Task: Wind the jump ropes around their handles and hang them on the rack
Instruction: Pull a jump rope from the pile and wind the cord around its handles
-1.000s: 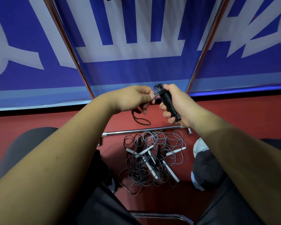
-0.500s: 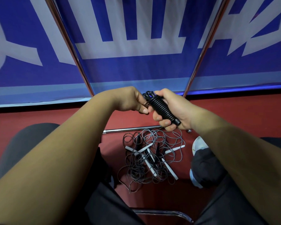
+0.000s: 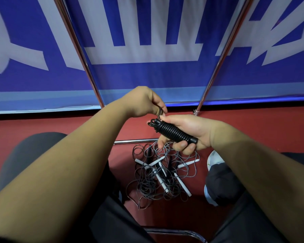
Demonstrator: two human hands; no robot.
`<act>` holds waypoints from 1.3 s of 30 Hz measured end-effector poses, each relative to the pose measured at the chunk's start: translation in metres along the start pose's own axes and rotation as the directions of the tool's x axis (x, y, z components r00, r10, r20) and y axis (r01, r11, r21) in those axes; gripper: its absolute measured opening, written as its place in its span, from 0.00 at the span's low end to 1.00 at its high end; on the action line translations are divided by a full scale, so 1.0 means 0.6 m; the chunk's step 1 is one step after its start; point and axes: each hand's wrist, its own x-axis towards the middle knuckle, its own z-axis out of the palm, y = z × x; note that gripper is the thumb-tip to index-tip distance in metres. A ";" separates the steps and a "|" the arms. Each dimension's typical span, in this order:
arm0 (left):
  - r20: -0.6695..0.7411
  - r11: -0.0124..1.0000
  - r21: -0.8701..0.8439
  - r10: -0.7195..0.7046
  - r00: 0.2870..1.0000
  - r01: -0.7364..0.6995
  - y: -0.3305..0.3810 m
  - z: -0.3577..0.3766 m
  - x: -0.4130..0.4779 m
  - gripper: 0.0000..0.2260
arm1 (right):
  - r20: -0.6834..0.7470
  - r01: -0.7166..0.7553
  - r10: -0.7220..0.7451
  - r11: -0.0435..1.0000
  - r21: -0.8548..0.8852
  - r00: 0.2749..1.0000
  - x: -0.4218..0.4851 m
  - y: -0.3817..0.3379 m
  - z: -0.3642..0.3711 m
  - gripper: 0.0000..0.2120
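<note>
My right hand (image 3: 188, 132) grips a black jump rope bundle (image 3: 172, 131), the cord wound in tight coils around its handles, lying nearly level and pointing left. Just above its left end, my left hand (image 3: 146, 102) pinches the short loose loop of cord that leads into the bundle. Below on the red floor lies a tangled pile of grey jump ropes (image 3: 163, 174) with white and black handles. The rack's chrome legs (image 3: 81, 55) rise on either side, and its bottom bar (image 3: 135, 141) crosses the floor behind the pile.
A blue and white banner (image 3: 147, 76) hangs behind the rack. My dark-trousered knees (image 3: 30, 155) frame the pile, with a shoe (image 3: 214, 159) at the right. A chrome chair tube (image 3: 175, 233) runs along the bottom edge.
The wound bundle has tilted from upright to nearly level and dropped lower. The hanging loop of cord has shortened, and my left hand now sits above the bundle's end.
</note>
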 end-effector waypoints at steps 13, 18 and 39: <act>-0.255 0.982 0.160 0.140 0.957 -0.101 0.022 -0.003 0.005 0.07 | -0.305 0.183 -0.124 0.968 0.173 0.944 0.029 0.008 -0.002 0.30; -0.220 0.935 0.299 0.262 0.940 -0.190 0.022 -0.008 0.007 0.05 | -0.412 0.236 -0.111 0.934 0.268 0.904 0.039 0.004 -0.014 0.26; 0.124 0.989 0.098 -0.119 0.985 0.108 0.033 0.010 -0.020 0.06 | -0.676 0.420 -0.279 0.906 0.050 0.682 0.063 0.002 -0.021 0.21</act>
